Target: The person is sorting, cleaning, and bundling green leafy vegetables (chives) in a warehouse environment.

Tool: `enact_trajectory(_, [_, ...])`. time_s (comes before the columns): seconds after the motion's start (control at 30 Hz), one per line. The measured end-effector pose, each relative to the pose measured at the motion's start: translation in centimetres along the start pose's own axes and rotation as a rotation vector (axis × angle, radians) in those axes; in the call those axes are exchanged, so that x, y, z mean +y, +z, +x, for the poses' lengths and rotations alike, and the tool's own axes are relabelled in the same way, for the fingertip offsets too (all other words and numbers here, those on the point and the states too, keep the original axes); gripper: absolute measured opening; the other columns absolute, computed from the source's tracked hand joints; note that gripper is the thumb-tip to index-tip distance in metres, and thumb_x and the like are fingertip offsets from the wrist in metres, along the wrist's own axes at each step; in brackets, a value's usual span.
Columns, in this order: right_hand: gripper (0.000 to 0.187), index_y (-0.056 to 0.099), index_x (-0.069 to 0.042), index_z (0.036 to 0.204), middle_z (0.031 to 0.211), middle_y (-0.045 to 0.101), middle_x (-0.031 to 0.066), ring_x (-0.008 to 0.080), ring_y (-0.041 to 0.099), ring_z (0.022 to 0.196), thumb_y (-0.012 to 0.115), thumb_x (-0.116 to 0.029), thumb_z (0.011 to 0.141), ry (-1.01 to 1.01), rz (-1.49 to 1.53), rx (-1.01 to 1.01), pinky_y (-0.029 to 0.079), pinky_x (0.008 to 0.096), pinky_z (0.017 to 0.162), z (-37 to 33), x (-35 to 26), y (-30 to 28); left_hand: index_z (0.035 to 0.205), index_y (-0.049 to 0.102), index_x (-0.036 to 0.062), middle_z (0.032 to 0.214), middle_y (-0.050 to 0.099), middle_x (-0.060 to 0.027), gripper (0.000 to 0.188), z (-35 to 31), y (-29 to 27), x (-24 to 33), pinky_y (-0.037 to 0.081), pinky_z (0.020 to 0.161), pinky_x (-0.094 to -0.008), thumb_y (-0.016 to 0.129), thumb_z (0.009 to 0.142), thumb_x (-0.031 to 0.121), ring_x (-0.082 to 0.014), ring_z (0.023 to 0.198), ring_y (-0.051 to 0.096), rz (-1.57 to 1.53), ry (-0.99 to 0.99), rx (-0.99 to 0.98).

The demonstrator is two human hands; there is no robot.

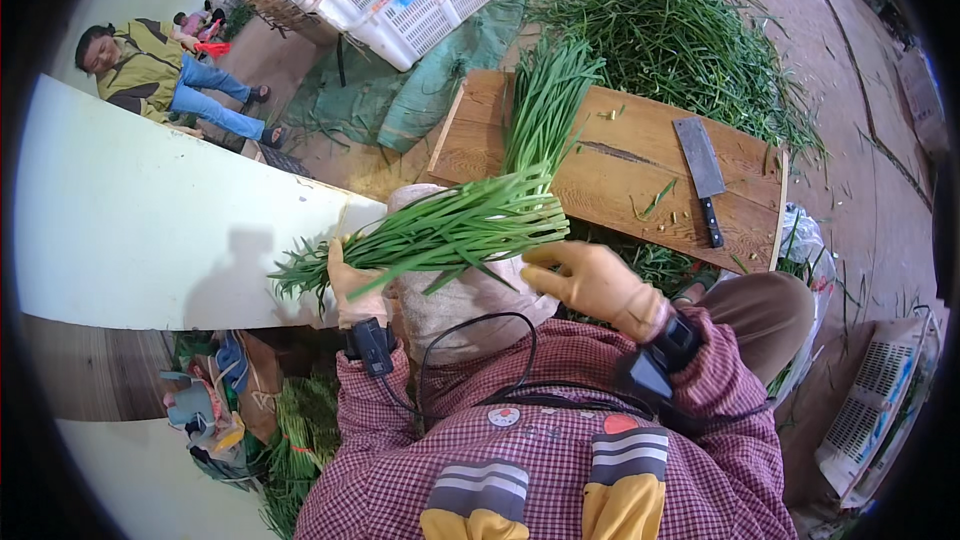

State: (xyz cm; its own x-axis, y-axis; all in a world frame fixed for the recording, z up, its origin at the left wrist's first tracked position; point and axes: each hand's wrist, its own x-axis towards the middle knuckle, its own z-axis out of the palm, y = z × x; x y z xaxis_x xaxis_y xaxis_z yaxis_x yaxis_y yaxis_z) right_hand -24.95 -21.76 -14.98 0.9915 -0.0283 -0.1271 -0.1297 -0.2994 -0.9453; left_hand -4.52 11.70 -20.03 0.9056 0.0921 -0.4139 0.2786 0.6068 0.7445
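1. The left hand [355, 290] grips a bunch of long green leaves [440, 225], off the wooden board's [625, 180] near left side.
2. The right hand [595, 285], loosely bent and clasping nothing visible, hovers on the board's near side beside the stem ends.
3. A second bunch [545, 105] crosses the board's left part; a cleaver [700, 160] rests toward its right end.
4. Beyond the board spreads a loose green heap [655, 40].
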Motion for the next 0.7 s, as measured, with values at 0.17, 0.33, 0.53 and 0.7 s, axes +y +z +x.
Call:
enact_trajectory(0.17, [0.054,0.061,-0.004,0.135,0.115,0.070,0.0060,0.0127,0.068,0.082,0.072,-0.040,0.096,0.405,0.845,-0.235,0.054,0.0257,0.069,3.3,3.0,4.9,0.089,0.061,0.0149,0.084,0.065,0.0004,0.027,-0.6,0.4,0.1,0.054,0.082,-0.0420,0.056,0.104,0.036,-0.0202,0.082,0.063,-0.097,-0.087,0.068])
enact_trajectory(0.33, [0.032,0.066,-0.007,0.120,0.099,0.071,0.0004,0.0079,0.059,0.068,0.074,-0.028,0.096,0.438,1.413,-0.323,0.049,0.0190,0.057,5.8,1.3,7.1,0.091,0.062,0.0131,0.084,0.066,-0.0024,0.028,0.0,-0.6,0.1,0.056,0.082,-0.0416,0.055,0.104,0.037,-0.0215,0.082,0.064,-0.166,-0.144,-0.074])
enact_trajectory(0.53, [0.028,0.072,-0.009,0.113,0.074,0.058,-0.0046,0.0065,0.046,0.057,0.071,-0.033,0.098,0.504,1.081,-0.397,0.043,0.0220,0.049,6.8,1.3,7.2,0.091,0.063,0.0134,0.089,0.070,-0.0027,0.025,1.1,-2.2,-0.1,0.055,0.084,-0.0434,0.057,0.103,0.035,-0.0216,0.085,0.066,-0.111,-0.071,-0.048])
enact_trajectory(0.7, [0.034,0.072,-0.005,0.119,0.067,0.049,-0.0056,0.0076,0.041,0.055,0.056,-0.033,0.106,0.413,0.979,-0.521,0.033,0.0220,0.049,4.7,2.1,3.9,0.093,0.064,0.0135,0.091,0.070,-0.0015,0.024,1.0,-2.2,0.1,0.054,0.086,-0.0419,0.058,0.102,0.034,-0.0208,0.086,0.066,-0.078,-0.090,-0.063])
